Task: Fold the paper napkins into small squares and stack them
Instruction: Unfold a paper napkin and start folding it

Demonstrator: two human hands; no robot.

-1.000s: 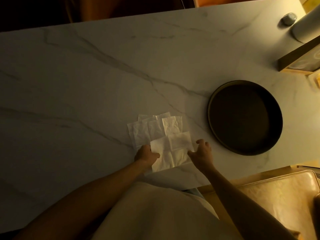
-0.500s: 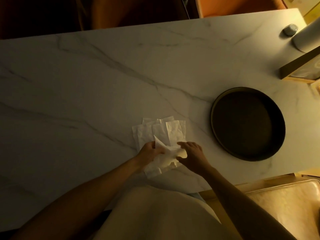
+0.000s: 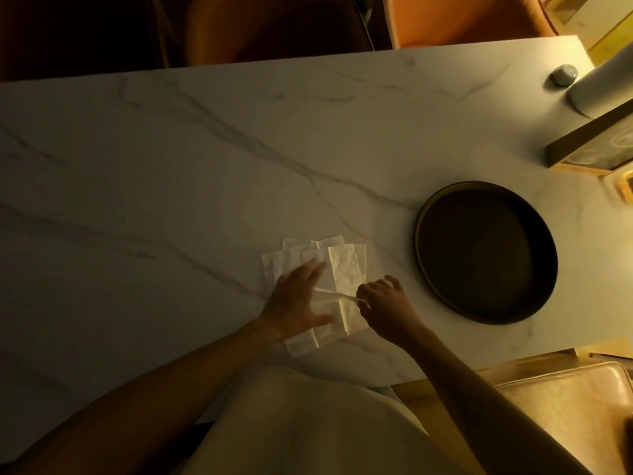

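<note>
several thin white paper napkins lie overlapped on the white marble counter. nearest, one half-folded napkin lies between the hands: left hand flat and spread, pressing it; right hand fingers pinch its raised edge, just right of the crease.

The table under my hands is marble-look stone, pale with thin grey veins, smooth and softly sheened. The napkins are thin white paper, matt and crinkled, creased where they have been folded. The tray to my right looks like dark metal, smooth inside and matt, with a slightly brighter rim. The chair seat below the table edge is a glossy, leather-like padding. The box at the far right has a wooden frame. My shirt is plain matt cloth.
</note>
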